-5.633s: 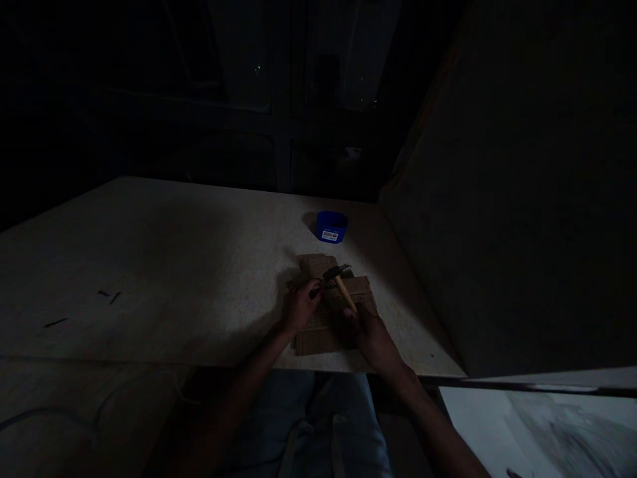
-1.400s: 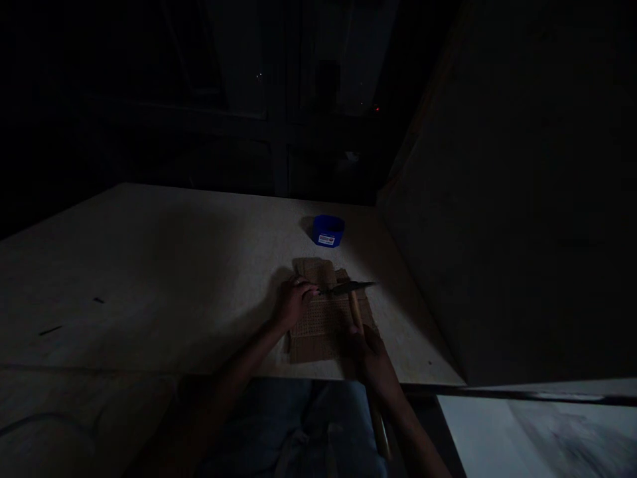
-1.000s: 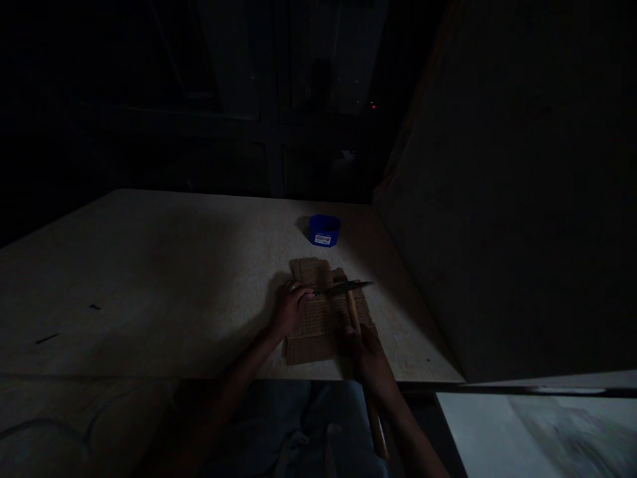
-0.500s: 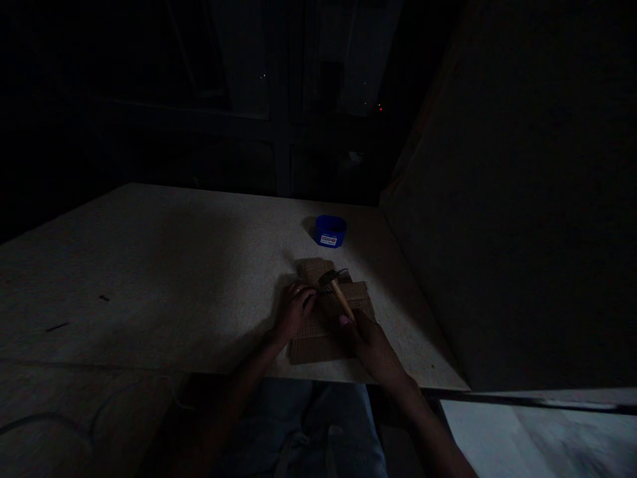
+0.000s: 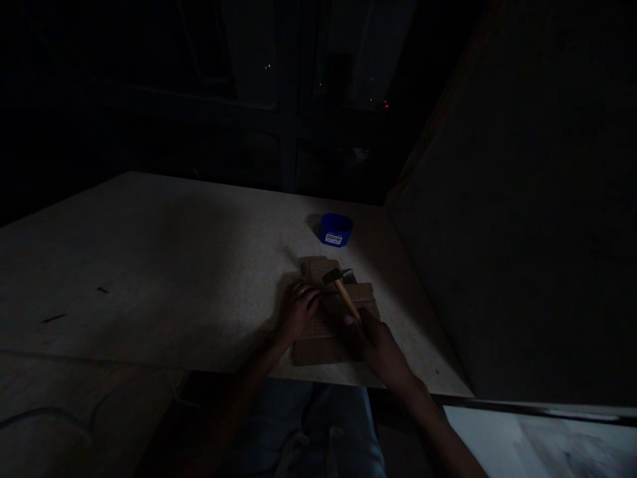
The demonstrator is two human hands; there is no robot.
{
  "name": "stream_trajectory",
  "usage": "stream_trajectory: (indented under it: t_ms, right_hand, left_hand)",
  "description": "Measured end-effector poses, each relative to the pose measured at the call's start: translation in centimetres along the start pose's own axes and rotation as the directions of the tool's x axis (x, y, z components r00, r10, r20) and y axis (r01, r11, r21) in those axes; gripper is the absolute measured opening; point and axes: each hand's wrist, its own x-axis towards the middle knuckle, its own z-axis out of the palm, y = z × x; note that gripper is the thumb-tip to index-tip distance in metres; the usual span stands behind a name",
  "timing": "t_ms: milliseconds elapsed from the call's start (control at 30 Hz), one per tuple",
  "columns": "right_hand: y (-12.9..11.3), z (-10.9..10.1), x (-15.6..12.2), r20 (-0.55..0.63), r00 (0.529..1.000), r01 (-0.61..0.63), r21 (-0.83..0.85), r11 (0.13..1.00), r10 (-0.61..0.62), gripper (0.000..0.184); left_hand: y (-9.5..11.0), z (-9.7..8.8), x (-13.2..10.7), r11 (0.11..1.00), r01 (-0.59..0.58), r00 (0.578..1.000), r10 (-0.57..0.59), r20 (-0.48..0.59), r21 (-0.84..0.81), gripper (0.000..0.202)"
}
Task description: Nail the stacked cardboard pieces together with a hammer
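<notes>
The scene is very dark. A brown perforated board (image 5: 318, 335) lies near the front edge of a pale table (image 5: 174, 265). My right hand (image 5: 375, 342) is closed round the wooden handle of a small hammer (image 5: 341, 285), whose dark head sits low over the board's far part. My left hand (image 5: 297, 311) rests on the board's left side, its fingers pinched just beside the hammer head; what they pinch is too small to make out.
A small blue tub (image 5: 335, 229) with a label stands on the table beyond the board. A large dark panel (image 5: 522, 232) rises along the table's right edge. A pale surface (image 5: 537, 445) shows at the lower right. Small dark bits (image 5: 52, 318) lie far left.
The hammer swung from lying sideways with its head raised to the right, down to the spot by my left fingertips. My left hand stayed on the board.
</notes>
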Motion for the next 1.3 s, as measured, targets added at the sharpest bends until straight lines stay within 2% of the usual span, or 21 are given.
stream_trajectory:
  t_ms: [133,267,400,533,600,700,833,933,1067,1300]
  right_hand:
    - [0.4,0.2,0.2,-0.044,0.999,0.001,0.009,1.0,-0.001,0.053]
    - [2.2,0.3,0.7,-0.183,0.983,-0.04,-0.017,0.999,0.036,0.053]
    - [4.8,-0.3,1.2,-0.319,0.941,-0.117,0.019,0.993,0.117,0.061]
    - [7.2,-1.3,1.4,-0.396,0.879,-0.281,0.02,0.96,0.266,0.066]
    - [8.2,-1.5,1.3,-0.389,0.859,-0.339,0.051,0.939,0.331,0.063]
    - [9.1,-1.4,0.9,-0.339,0.864,-0.356,0.112,0.928,0.373,0.058]
    - [9.5,-0.9,0.3,-0.296,0.881,-0.326,0.184,0.927,0.368,0.06]
    - [9.4,-1.1,0.2,-0.331,0.867,-0.315,0.217,0.924,0.373,0.059]
    - [9.7,-1.9,0.4,-0.364,0.844,-0.313,0.262,0.913,0.394,0.056]
    - [10.5,-2.1,0.4,-0.341,0.859,-0.293,0.286,0.913,0.382,0.054]
  left_hand:
    - [0.3,-0.3,0.1,0.999,0.026,1.0,-0.026,-0.007,-0.035,0.014]
    - [0.6,-0.5,0.1,0.994,0.08,0.996,-0.082,-0.025,-0.077,0.011]
    - [0.5,-0.3,0.2,0.984,0.085,0.996,-0.09,-0.02,-0.159,0.013]
    - [0.2,0.1,0.0,0.963,0.106,0.991,-0.123,-0.053,-0.249,0.014]
    - [0.1,0.2,-0.2,0.954,0.116,0.987,-0.141,-0.075,-0.276,0.014]
    - [0.2,0.3,-0.2,0.947,0.128,0.983,-0.162,-0.092,-0.296,0.013]
    - [0.6,0.1,0.4,0.944,0.149,0.981,-0.179,-0.077,-0.294,0.014]
    - [0.9,0.2,1.0,0.94,0.134,0.985,-0.16,-0.059,-0.313,0.014]
    - [1.2,1.0,1.2,0.928,0.14,0.989,-0.149,-0.001,-0.344,0.012]
    - [0.9,2.2,1.0,0.919,0.165,0.986,-0.164,0.033,-0.357,0.013]
